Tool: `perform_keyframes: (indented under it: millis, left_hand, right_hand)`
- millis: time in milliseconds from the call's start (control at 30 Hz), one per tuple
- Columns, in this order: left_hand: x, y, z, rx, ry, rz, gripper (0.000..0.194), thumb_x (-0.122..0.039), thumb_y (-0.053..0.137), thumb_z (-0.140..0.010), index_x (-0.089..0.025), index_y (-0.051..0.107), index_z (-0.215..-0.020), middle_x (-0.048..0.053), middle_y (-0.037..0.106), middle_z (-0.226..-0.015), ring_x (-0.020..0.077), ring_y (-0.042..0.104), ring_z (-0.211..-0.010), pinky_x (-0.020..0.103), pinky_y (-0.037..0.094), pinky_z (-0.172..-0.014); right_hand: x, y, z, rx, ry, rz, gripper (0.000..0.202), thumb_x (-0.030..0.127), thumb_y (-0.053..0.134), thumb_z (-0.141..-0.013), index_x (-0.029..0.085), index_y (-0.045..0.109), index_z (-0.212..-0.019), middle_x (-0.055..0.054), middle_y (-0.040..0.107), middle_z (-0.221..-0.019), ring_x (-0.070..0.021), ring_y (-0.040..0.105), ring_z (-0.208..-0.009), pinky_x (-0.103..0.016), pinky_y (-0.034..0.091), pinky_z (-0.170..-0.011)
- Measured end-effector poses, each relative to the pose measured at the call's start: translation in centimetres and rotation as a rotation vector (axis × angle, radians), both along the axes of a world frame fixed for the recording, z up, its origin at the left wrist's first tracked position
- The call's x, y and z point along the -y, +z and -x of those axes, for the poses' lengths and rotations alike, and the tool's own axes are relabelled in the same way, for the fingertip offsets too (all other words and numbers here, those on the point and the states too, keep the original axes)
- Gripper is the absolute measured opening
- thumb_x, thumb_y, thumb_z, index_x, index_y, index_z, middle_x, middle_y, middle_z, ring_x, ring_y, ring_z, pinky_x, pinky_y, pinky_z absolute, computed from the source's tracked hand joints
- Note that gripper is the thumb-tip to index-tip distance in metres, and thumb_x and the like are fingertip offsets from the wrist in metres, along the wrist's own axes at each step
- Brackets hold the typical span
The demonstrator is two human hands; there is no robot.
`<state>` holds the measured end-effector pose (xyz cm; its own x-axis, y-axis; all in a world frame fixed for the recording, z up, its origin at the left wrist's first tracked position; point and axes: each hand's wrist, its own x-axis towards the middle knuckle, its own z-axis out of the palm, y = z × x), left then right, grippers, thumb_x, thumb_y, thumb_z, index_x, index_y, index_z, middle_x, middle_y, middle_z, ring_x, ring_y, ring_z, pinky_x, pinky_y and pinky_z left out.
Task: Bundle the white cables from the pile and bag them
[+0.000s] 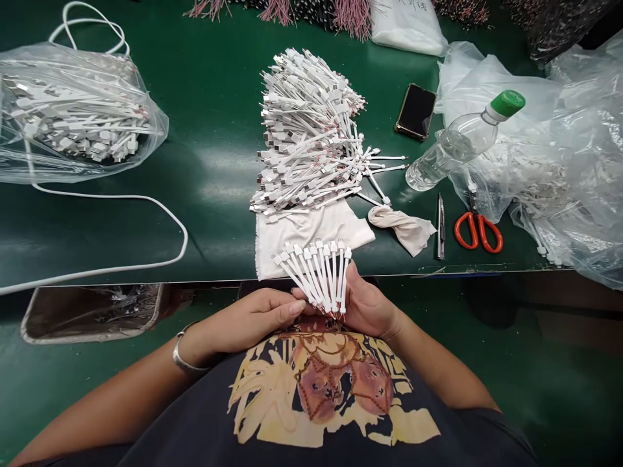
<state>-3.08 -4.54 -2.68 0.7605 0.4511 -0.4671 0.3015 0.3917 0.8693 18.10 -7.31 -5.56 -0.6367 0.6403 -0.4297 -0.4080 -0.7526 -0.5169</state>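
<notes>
A fan of several short white USB cables [324,272] is spread out at the table's front edge, connectors pointing away from me and reddish wire ends toward me. My left hand [275,312] is closed at the lower left of the fan, its thumb by the wire ends. On the fan's right side, my right hand [368,301] curls around the outermost cables, with most of its fingers hidden beneath. Just beyond lies a cream cloth [311,237], partly under a big pile of similar white cables [306,143].
A plastic bag of cables [82,110] lies at left beside a long white cord [165,211]. To the right are a crumpled cloth [403,228], a cutter knife [440,227], orange-handled scissors [477,232], a bottle [452,146], a phone [416,111] and plastic bags [579,123]. A bin [92,314] stands below.
</notes>
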Motion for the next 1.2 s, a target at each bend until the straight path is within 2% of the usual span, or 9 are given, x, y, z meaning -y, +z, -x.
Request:
perform_keyframes:
  millis: [67,133,400,600,867,1033,1200]
  left_hand:
    - [0.0,-0.3,-0.1,0.001,-0.038,0.010,0.047,-0.051,0.037,-0.090,-0.016,0.041,-0.059,-0.002,0.033,-0.060,0.0104,0.027,-0.059,0.023,0.029,-0.055]
    - [-0.1,-0.5,-0.2,-0.002,-0.043,0.019,0.048,-0.052,0.035,-0.090,-0.017,0.038,-0.059,-0.002,0.032,-0.060,0.0105,0.026,-0.058,0.024,0.027,-0.055]
    - [0.0,-0.9,-0.7,-0.001,0.041,0.165,0.050,-0.060,0.041,-0.084,-0.015,0.045,-0.061,-0.004,0.037,-0.056,0.0085,0.028,-0.052,0.024,0.022,-0.051]
    - [-0.3,-1.1,-1.5,-0.131,0.107,0.267,0.057,-0.067,0.043,-0.079,-0.014,0.048,-0.057,-0.004,0.037,-0.048,0.0065,0.026,-0.044,0.023,0.016,-0.046]
    - [-0.2,-1.6,-1.3,-0.117,0.124,0.356,0.054,-0.064,0.051,-0.077,-0.014,0.050,-0.056,-0.005,0.037,-0.045,0.0060,0.026,-0.042,0.022,0.018,-0.045]
    - [-0.2,-1.8,-1.1,-0.126,0.086,0.285,0.053,-0.061,0.049,-0.080,-0.013,0.051,-0.059,-0.005,0.038,-0.046,0.0063,0.028,-0.043,0.022,0.020,-0.046]
    - [-0.1,-1.9,-0.9,-0.086,0.071,0.284,0.051,-0.060,0.050,-0.080,-0.013,0.052,-0.060,-0.003,0.042,-0.053,0.0071,0.032,-0.048,0.022,0.026,-0.051]
  right_hand:
    - [0.0,0.1,0.0,0.034,-0.002,0.019,0.079,0.074,0.026,-0.082,0.013,0.060,-0.116,-0.016,0.065,-0.115,-0.0239,0.057,-0.114,-0.041,0.034,-0.105]
    - [0.0,0.2,0.1,0.046,-0.009,0.022,0.078,0.074,0.027,-0.082,0.012,0.060,-0.116,-0.016,0.065,-0.114,-0.0242,0.055,-0.116,-0.041,0.034,-0.105]
    - [0.1,-0.8,0.6,0.012,-0.046,0.005,0.069,0.068,0.033,-0.085,0.013,0.061,-0.115,-0.013,0.065,-0.114,-0.0243,0.052,-0.118,-0.040,0.035,-0.104]
    - [0.4,-1.5,0.9,0.003,-0.052,-0.009,0.065,0.066,0.037,-0.086,0.012,0.063,-0.112,-0.013,0.068,-0.106,-0.0239,0.057,-0.112,-0.039,0.040,-0.100]
    - [0.5,-1.2,1.4,0.080,-0.066,0.012,0.053,0.055,0.059,-0.080,0.010,0.066,-0.107,-0.012,0.071,-0.095,-0.0238,0.063,-0.098,-0.037,0.046,-0.092]
    - [0.3,-1.3,1.5,0.034,-0.024,-0.041,0.042,0.045,0.058,-0.084,0.010,0.066,-0.107,-0.011,0.071,-0.091,-0.0215,0.065,-0.090,-0.037,0.047,-0.088]
    - [0.3,-1.4,1.5,0.034,0.012,-0.068,0.041,0.045,0.057,-0.085,0.011,0.066,-0.106,-0.010,0.071,-0.089,-0.0212,0.065,-0.086,-0.037,0.048,-0.085]
